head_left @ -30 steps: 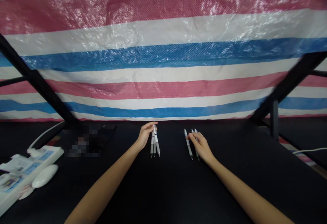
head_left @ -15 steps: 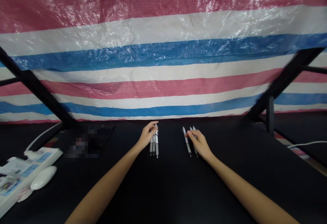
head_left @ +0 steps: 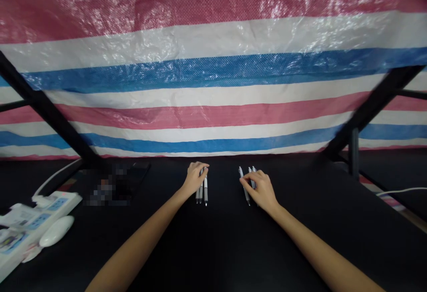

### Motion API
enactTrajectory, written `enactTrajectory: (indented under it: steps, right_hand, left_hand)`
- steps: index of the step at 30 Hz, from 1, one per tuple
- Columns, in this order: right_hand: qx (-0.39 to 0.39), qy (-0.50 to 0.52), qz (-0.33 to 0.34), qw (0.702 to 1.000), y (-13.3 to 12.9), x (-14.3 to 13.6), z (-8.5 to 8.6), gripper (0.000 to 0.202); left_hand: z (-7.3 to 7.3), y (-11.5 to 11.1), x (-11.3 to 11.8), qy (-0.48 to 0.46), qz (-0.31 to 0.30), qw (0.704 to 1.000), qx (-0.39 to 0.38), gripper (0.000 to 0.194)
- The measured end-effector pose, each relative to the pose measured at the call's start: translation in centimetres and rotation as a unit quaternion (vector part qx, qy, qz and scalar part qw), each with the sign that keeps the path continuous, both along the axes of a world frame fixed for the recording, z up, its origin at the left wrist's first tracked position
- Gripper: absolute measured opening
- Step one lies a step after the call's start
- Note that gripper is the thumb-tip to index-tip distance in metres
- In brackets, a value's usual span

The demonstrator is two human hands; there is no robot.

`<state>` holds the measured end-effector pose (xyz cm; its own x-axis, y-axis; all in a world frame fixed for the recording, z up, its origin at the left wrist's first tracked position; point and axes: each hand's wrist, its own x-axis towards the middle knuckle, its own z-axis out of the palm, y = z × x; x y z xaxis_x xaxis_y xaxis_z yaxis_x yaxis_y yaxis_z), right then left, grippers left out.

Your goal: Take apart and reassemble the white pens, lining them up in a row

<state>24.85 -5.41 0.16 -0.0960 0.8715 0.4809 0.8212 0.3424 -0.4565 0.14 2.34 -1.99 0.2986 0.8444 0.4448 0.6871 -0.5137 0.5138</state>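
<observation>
Three white-and-grey click pens lie side by side under my left hand point(head_left: 195, 178), points toward me. The thumb and index finger of that hand are closed at the upper part of the rightmost pen point(head_left: 206, 190). On the right is a second group of three similar pens. My right hand point(head_left: 263, 190) reaches over it, with thumb and index finger closed around the middle of the leftmost pen point(head_left: 246, 196). The other two pens point(head_left: 252, 172) show their upper ends; their lower parts are hidden beneath this hand.
A white power strip point(head_left: 42, 221) with plugs and a white mouse-shaped object point(head_left: 56, 231) sit at the left. Behind it lies a dark blurred item point(head_left: 111, 190). Striped plastic sheeting point(head_left: 213, 114) hangs at the back between black frame legs point(head_left: 63, 123). The black tabletop point(head_left: 213, 247) stretches toward me.
My left fingers have shifted slightly right and lower, and the rightmost pen there sits a touch farther from its neighbours. My right fingertips have moved left, onto the leftmost pen.
</observation>
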Motion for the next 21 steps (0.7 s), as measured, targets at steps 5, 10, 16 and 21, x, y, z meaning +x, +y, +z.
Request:
enactTrajectory:
  steps: [5,10,16,21]
  right_hand:
    - [-0.008,-0.065,-0.005,0.998,-0.3,-0.1,0.4,0.022]
    - [-0.025,-0.109,0.004,0.994,-0.3,-0.3,0.2,0.013]
    - [-0.045,-0.12,0.021,0.992,-0.2,-0.3,-0.2,0.012]
    - [-0.078,-0.114,0.029,0.99,-0.1,-0.3,0.0,0.015]
  left_hand:
    - [-0.5,0.1,0.1,-0.003,0.013,1.0,0.003,0.019]
    - [-0.6,0.2,0.1,-0.018,0.001,1.0,-0.006,0.019]
    - [0.1,-0.7,0.4,0.008,-0.003,1.0,-0.014,0.021]
    - [0.4,-1.4,0.8,0.03,-0.014,0.999,-0.008,0.022]
